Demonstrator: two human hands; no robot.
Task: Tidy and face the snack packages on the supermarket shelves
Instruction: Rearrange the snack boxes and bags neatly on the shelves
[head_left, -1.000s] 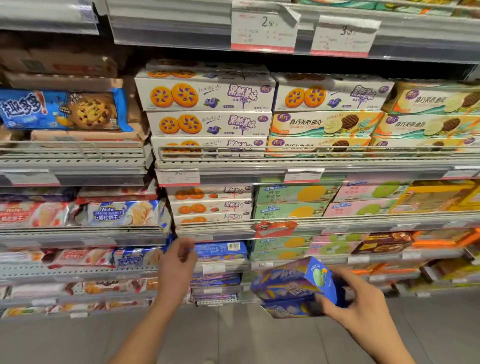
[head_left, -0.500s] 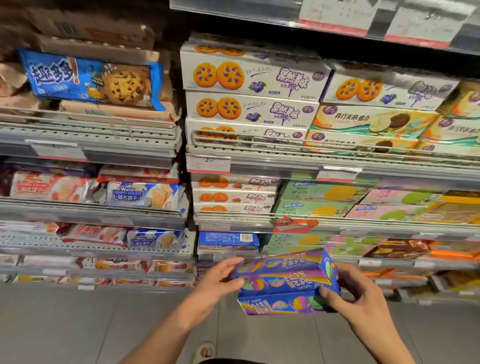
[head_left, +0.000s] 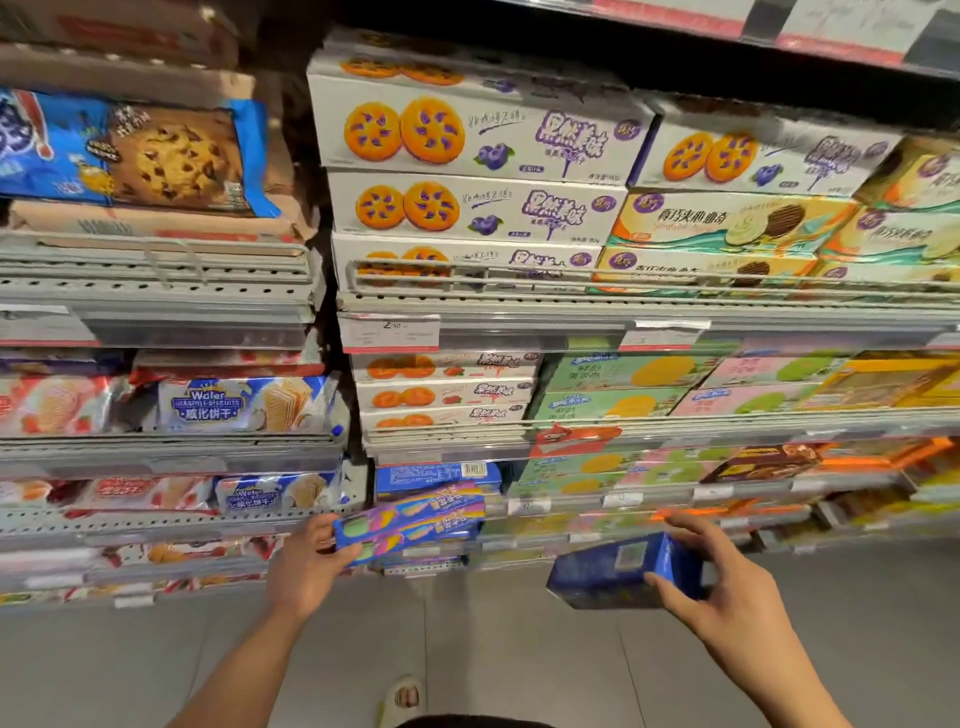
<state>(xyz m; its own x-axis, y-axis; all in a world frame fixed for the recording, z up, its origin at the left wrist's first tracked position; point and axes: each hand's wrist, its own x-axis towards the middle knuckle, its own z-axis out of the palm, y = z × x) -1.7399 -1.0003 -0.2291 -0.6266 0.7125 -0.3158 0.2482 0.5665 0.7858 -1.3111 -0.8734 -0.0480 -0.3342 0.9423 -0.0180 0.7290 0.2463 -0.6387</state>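
1. The left hand (head_left: 311, 564) grips the left end of a colourful purple box (head_left: 410, 519), with the fingers curled round its short edge. The box lies flat with its long printed side toward the camera, at the front of a low shelf (head_left: 156, 525), just under a blue box (head_left: 436, 475) that already lies there.

2. The right hand (head_left: 727, 587) holds a second blue box (head_left: 618, 574) in the air, lower and to the right, well apart from the shelves. The fingers are curled over the far upper edge and the thumb presses on the near side. This box is tilted, and the side that faces us looks like the back or the bottom, with small print. The picture is blurred here, so I cannot read it.

3. I judge that the step in hand is to put boxes back into the low slot, one by one, with the front label outward. The purple box seems nearly in place; the box in the right hand is not yet placed.

4. The next move probably asks for the left hand to push the purple box straight in until its front is level with the shelf edge. Then the right hand must turn its box so the printed front faces out.

5. On the higher shelves the white blueberry biscuit boxes (head_left: 478, 135) and the wafer packs (head_left: 244, 402) already face forward.
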